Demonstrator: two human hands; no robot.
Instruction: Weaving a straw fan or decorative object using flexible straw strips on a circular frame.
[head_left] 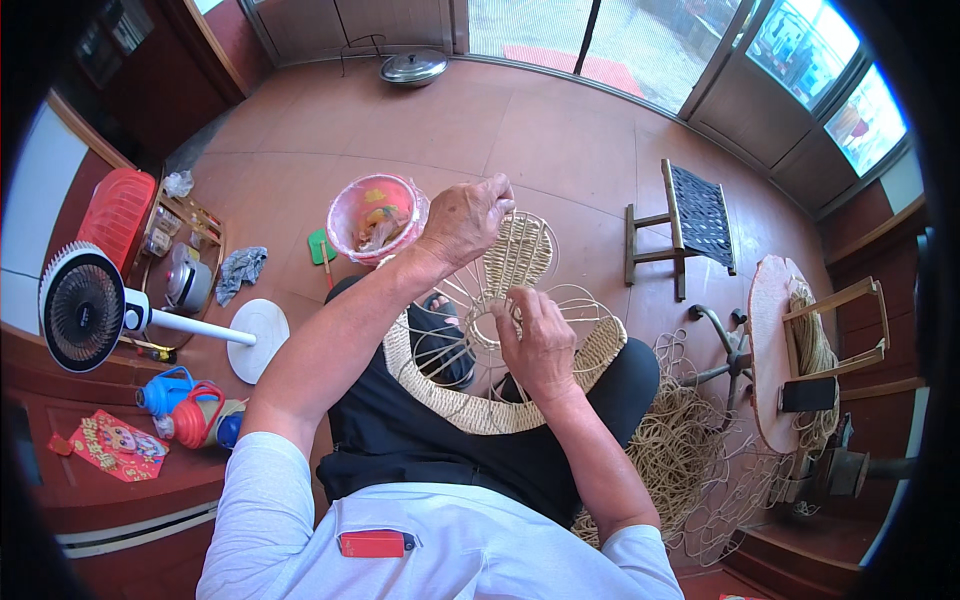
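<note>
A round wire frame, partly woven with pale straw-coloured cord (610, 350), rests across my lap, with a woven oval section (515, 250) upright at its far side and bare wires round a central ring. My left hand (468, 215) is raised at the top left of that oval, fingertips closed together; what they pinch is too small to make out. My right hand (537, 345) is at the central ring, fingers bent and pressed on the wires or cord there; exactly what it grips is hidden.
Pink bucket (350, 218) and green scoop (320, 247) ahead-left; fan (85, 305), jugs (200, 420) and cluttered rack (185, 275) at left. Loose cord pile (680, 465), black-strap folding stool (700, 210) and round board (770, 400) at right. Metal lid (412, 68) near glass doors.
</note>
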